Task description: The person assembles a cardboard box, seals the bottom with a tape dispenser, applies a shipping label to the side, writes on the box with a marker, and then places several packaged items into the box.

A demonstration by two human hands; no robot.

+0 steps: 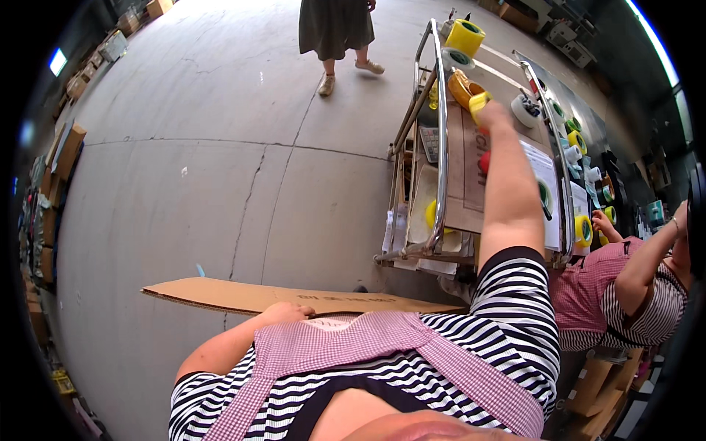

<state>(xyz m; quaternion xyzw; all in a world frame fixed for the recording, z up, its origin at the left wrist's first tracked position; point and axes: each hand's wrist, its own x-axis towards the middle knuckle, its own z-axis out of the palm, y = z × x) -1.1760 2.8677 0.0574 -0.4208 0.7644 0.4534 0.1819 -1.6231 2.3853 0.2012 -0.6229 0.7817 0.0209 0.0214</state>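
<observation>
My left hand (pixel 289 312) is closed on the top edge of a flat brown cardboard piece (pixel 243 294), which stands across in front of my waist with printing on it. My right arm stretches far forward over a metal-railed cart. Out there my right hand (pixel 496 115) is closed around a yellow tape roll (pixel 479 105); its fingers are partly hidden. Just beyond lies an orange-brown roll-like thing (pixel 462 87). A red round object (pixel 485 162) shows beside my forearm, on the cart's brown cardboard top (pixel 465 180).
The cart's chrome rail (pixel 442 132) rises along its near side. Larger yellow tape (pixel 465 35), a white roll (pixel 525 110) and papers (pixel 531 165) lie on the cart. A co-worker (pixel 610 294) stands close on the right; another person (pixel 337 37) stands ahead on the concrete floor (pixel 198 176).
</observation>
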